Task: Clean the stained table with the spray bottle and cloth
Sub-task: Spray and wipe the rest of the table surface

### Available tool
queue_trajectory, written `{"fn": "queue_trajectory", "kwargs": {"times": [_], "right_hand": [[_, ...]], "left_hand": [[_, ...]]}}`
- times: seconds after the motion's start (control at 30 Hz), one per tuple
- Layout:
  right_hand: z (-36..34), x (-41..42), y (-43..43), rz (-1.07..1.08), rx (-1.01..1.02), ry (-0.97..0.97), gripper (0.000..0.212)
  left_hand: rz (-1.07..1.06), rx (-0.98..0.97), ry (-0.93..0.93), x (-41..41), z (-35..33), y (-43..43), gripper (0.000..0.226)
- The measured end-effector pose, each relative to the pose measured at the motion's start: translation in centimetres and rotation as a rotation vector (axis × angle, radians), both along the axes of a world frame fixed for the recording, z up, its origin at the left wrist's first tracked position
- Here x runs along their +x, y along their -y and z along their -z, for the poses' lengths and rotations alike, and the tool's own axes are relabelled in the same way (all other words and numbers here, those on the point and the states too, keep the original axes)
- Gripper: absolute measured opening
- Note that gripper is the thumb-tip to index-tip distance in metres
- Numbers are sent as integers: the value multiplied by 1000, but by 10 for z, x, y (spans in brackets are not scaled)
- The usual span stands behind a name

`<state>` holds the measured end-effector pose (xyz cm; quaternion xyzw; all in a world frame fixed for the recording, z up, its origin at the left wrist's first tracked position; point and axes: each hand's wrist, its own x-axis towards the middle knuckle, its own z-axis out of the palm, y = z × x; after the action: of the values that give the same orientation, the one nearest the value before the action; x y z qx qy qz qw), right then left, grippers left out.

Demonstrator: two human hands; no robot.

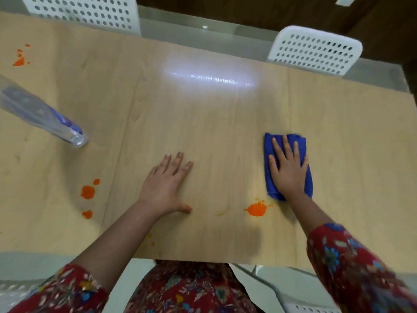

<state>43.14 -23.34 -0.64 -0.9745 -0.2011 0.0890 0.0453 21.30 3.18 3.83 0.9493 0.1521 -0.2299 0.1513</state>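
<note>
The light wooden table (pixel 214 123) carries orange stains: one splash (pixel 257 209) near the front centre-right, blobs (pixel 88 192) at the front left, and small spots (pixel 19 61) at the far left. My right hand (pixel 288 170) lies flat, fingers spread, pressing a folded blue cloth (pixel 308 181) onto the table just above the front splash. My left hand (pixel 168 186) rests palm down on bare wood in the middle, holding nothing. A clear spray bottle (pixel 42 114) with a blue label stands at the left, apart from both hands.
Two white perforated chairs stand behind the table's far edge, one at the back left (pixel 85 12) and one at the back right (pixel 316 50). A bright light reflection (pixel 209 77) shines on the tabletop. The table's near edge runs right in front of my body.
</note>
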Motion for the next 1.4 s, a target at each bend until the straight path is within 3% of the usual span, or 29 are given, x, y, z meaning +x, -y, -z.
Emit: {"fn": "queue_trajectory", "kwargs": {"times": [0.13, 0.27, 0.4, 0.5, 0.6, 0.7, 0.83, 0.93, 1.0, 1.1, 1.17, 1.27, 1.4], "right_hand": [[2, -99, 42, 157, -27, 29, 58], [6, -101, -21, 261, 13, 28, 61], [5, -133, -104, -142, 54, 24, 56], [1, -172, -70, -323, 36, 13, 55], [6, -138, -34, -112, 5, 35, 55], [6, -85, -69, 124, 10, 51, 56], [4, -140, -132, -155, 124, -10, 55], [4, -180, -87, -332, 148, -36, 54], [5, -144, -57, -232, 111, -13, 54], [0, -92, -65, 134, 73, 39, 59], [-1, -120, -97, 52, 94, 29, 61], [1, -169, -110, -326, 123, -49, 57], [4, -91, -102, -209, 116, -19, 60]], "left_hand": [[-22, -38, 14, 1, 0, -1, 129], [-22, -66, 15, 1, -1, 0, 129], [15, -58, -17, 4, -5, -4, 131], [49, -77, -49, 3, -9, -11, 132], [57, -95, -67, 3, -12, -12, 130], [42, -103, -47, 2, -11, -12, 130], [35, -112, -14, -1, -8, -15, 134], [29, -109, -1, -2, -7, -15, 133], [40, -118, -23, -1, -9, -15, 131], [25, -114, -31, 0, -12, -15, 130], [16, -118, -26, 0, -11, -14, 131], [12, -101, 4, -1, -6, -14, 134], [24, -97, -8, -1, -3, -15, 135]]}}
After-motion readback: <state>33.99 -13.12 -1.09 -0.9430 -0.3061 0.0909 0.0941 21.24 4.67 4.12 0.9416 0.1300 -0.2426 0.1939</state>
